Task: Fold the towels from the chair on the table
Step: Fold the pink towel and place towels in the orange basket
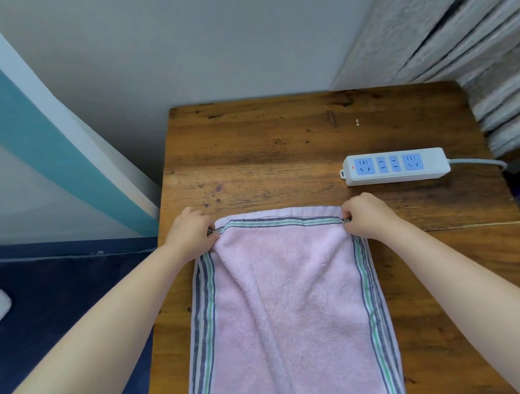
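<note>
A pink towel (288, 309) with grey and green stripes along its edges lies lengthwise on the wooden table (280, 141), running off the bottom of the view. My left hand (191, 230) pinches its far left corner. My right hand (366, 217) pinches its far right corner. The far edge is stretched straight between the two hands, just above the tabletop. The chair is out of view.
A white power strip (397, 166) with blue sockets lies on the table's right side, its cable running off to the right. A grey wall stands behind the table and patterned curtain folds (486, 64) hang at the right. Dark blue floor lies to the left.
</note>
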Demonstrator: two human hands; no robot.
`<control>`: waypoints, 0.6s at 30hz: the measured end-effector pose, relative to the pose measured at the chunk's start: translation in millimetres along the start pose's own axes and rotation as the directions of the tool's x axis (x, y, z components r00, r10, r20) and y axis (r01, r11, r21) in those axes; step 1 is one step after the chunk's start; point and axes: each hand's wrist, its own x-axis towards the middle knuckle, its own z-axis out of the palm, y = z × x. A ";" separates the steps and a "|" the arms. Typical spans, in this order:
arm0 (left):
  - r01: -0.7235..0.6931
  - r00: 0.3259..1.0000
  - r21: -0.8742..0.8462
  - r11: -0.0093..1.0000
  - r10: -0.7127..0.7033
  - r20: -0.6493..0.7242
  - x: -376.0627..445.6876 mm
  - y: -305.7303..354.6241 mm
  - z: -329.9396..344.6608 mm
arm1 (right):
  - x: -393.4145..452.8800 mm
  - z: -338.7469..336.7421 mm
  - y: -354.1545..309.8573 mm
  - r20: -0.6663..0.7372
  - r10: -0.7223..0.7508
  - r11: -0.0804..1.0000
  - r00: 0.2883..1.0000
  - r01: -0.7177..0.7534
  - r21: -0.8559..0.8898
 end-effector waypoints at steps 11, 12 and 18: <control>0.047 0.998 -0.084 0.995 -0.043 0.047 -5.9 -0.2 -5.1 | -8.1 -5.3 14.6 -0.035 -0.060 0.982 0.998 0.066 0.179; 0.046 0.999 -0.091 0.995 -0.044 0.033 -7.0 -1.8 -6.0 | -8.1 -4.5 16.4 -0.043 -0.058 0.982 0.997 0.065 0.175; 0.120 0.988 -0.373 0.920 -0.146 -0.041 -17.6 -8.2 -15.7 | -13.6 -4.9 24.7 -0.104 -0.018 0.976 0.994 0.040 0.214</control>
